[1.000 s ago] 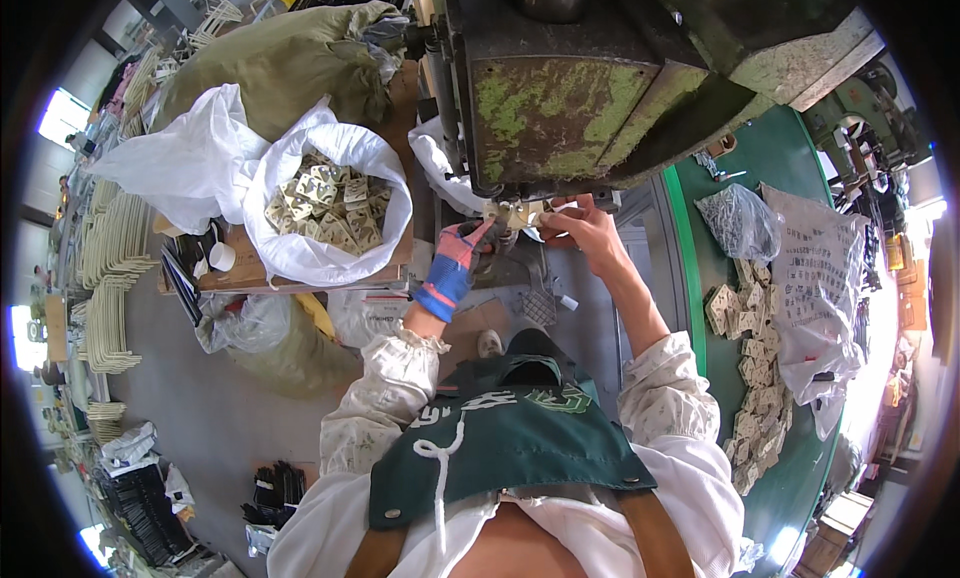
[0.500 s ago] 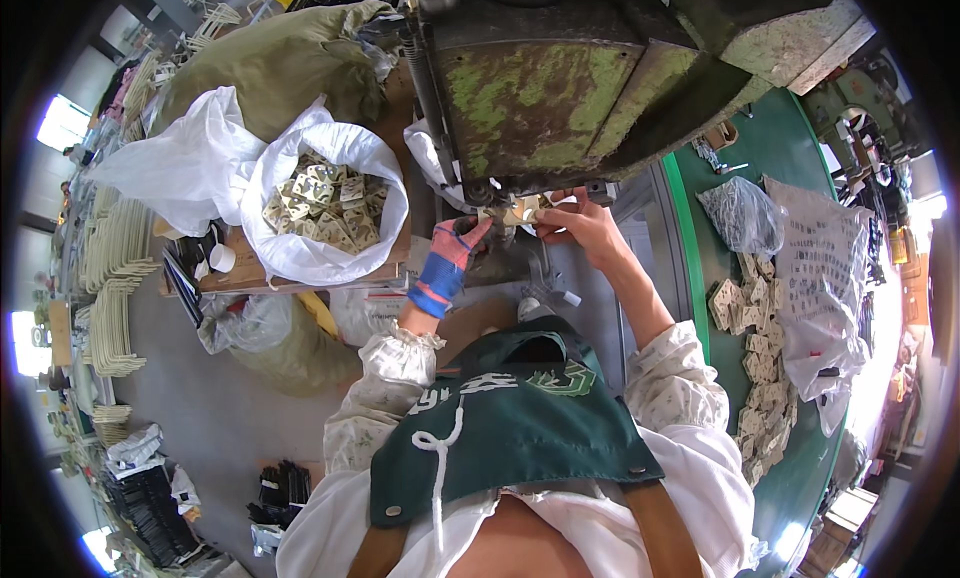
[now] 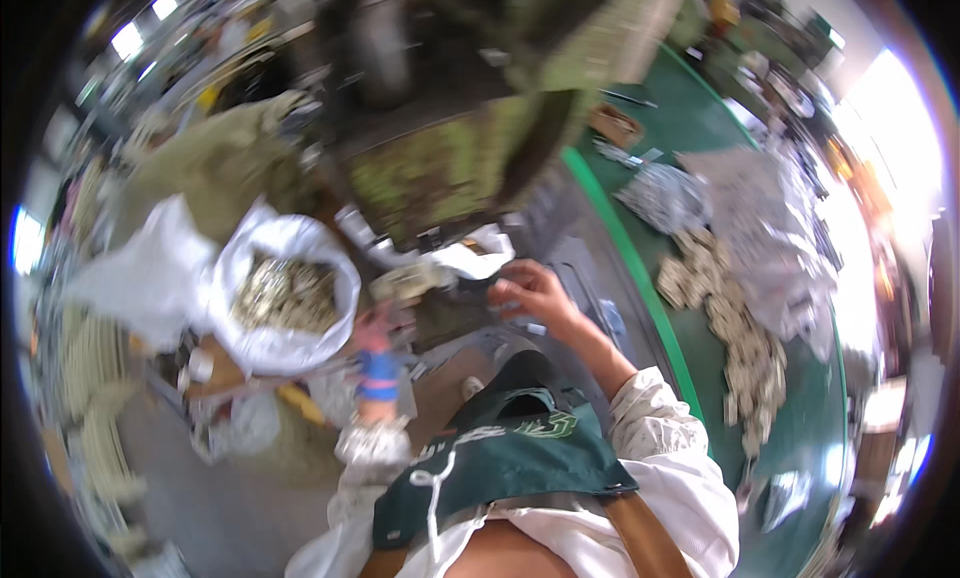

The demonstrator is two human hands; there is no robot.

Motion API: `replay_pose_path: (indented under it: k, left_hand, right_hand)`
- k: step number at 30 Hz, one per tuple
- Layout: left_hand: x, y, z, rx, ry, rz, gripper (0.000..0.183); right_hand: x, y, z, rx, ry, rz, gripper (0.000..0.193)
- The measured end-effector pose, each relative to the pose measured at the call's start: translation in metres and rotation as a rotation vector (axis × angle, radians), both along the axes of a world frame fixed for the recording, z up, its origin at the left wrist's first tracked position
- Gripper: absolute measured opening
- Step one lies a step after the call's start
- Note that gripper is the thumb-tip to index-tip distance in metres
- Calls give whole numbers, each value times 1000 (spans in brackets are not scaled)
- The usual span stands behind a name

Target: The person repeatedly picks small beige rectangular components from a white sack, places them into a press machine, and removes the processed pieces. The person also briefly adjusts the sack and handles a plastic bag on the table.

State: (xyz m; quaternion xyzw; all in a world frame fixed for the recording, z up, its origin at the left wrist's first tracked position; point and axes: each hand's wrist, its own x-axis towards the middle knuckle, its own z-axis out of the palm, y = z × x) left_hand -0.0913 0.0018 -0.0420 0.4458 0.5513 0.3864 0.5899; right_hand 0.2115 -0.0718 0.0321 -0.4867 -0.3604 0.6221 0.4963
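Observation:
My left hand, in a pink and blue glove, is smeared by motion just right of the white sack. A pale plate-like piece shows above its fingertips; whether the hand holds it I cannot tell. My bare right hand hovers in front of the machine, its fingers loosely bent and apart, with nothing seen in them. The worn green machine stands ahead, with a whitish blurred surface low at its front, beside my right fingertips. An open white sack holds many pale metal plates.
To the right, a green table carries a heap of pale plates, a clear plastic bag and a grey-white sheet or sack. A large olive sack lies behind the white one. Pale stacked frames stand far left.
The view has swung, and the machine now sits farther left. My right hand has drawn off the pale piece it was touching. My left hand has come away from the machine toward the white sack.

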Motion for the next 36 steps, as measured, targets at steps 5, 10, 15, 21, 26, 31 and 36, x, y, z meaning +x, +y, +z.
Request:
replay_pose_path:
  k: [5, 10, 15, 21, 26, 31, 36]
  left_hand:
    - [-70, 13, 6, 324, -293, 241, 43]
    - [-90, -19, -46, 10, -320, 289, 29]
    - [1, -39, 22, -132, -503, 229, 29]
    - [40, -53, 11, -133, -476, 130, 21]
    - [108, -81, 13, -129, -322, -122, 16]
    - [171, -80, -28, 225, -31, -408, 33]
    - [179, -71, -48, -71, -771, -229, 28]
  right_hand:
    - [101, -61, -88, 22, -977, -507, 23]
    - [294, -74, -170, -98, -1956, -635, 25]
    - [378, -102, -224, -371, -2142, -432, 33]
    - [333, -62, -156, -426, -1970, -483, 21]
    - [310, -70, -113, 166, -2460, -993, 14]
    - [231, -42, -96, 279, -1174, -539, 9]
    - [78, -18, -49, 133, -532, 200, 15]
